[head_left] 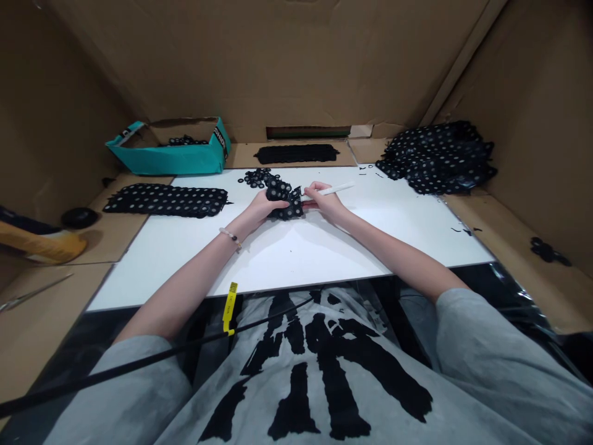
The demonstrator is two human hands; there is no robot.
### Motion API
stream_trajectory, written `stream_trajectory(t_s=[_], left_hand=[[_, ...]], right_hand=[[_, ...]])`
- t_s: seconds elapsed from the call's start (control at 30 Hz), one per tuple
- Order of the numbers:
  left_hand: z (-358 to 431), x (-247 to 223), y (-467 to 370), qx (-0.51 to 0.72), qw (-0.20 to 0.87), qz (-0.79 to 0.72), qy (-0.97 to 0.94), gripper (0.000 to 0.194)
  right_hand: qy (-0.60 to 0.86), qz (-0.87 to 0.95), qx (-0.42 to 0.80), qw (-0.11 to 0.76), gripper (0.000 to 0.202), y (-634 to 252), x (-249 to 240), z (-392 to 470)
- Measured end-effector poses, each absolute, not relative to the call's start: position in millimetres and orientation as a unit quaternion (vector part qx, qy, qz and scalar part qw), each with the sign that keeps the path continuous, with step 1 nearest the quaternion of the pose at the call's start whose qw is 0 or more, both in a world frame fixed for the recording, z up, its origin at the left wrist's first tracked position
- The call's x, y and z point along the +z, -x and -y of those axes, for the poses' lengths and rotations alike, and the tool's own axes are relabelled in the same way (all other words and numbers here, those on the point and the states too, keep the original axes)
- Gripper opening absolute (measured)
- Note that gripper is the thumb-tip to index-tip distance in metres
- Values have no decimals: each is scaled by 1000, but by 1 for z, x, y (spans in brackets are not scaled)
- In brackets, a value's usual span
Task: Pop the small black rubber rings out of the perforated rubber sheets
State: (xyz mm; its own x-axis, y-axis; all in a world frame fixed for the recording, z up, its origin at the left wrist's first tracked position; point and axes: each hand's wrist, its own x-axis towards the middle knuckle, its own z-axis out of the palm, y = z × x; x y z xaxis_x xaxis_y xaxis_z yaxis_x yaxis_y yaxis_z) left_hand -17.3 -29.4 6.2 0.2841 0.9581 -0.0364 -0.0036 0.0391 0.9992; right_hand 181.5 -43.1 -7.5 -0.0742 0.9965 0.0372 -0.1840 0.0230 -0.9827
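Observation:
My left hand (262, 207) is closed around a bent black sheet (286, 213) patterned with rows of pale round spots, raised over the white board. In my right hand (324, 201) is a slim white pen-like tool (341, 187), gripped like a pencil. Its tip end meets the right edge of the sheet; the exact contact is too small to make out. Just behind my left hand lies a loose pile of small black rings (257, 178) on the board.
On the left are a spotted black sheet stack (167, 200), a teal box (173, 159) holding black rings, a yellow container (50, 242) and pointed metal tool (37, 293). A black strip stack (297, 154) lies behind; a spotted sheet heap (440, 157) sits right. Cardboard walls (296, 68) surround the white board (296, 259).

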Motion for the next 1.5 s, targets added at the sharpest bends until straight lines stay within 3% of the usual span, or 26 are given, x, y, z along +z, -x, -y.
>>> stream_trajectory(t_s=[0.37, 0.57, 0.77, 1.1, 1.27, 1.5], left_hand=[[31, 16, 18, 371, 605, -424, -562, 58], [19, 19, 31, 385, 562, -484, -549, 63], [19, 22, 35, 305, 661, -469, -501, 43], [23, 34, 34, 416, 731, -425, -334, 32], [22, 28, 30, 423, 695, -451, -367, 30], [29, 21, 26, 348, 695, -444, -445, 44]], right_hand=[[374, 492, 560, 551, 48, -176, 0, 50], [369, 468, 563, 573, 52, -177, 5, 50], [368, 451, 580, 569, 52, -171, 10, 55], [337, 467, 547, 607, 54, -177, 18, 54], [332, 487, 537, 603, 55, -177, 12, 51], [357, 540, 510, 567, 49, -168, 5, 58]])
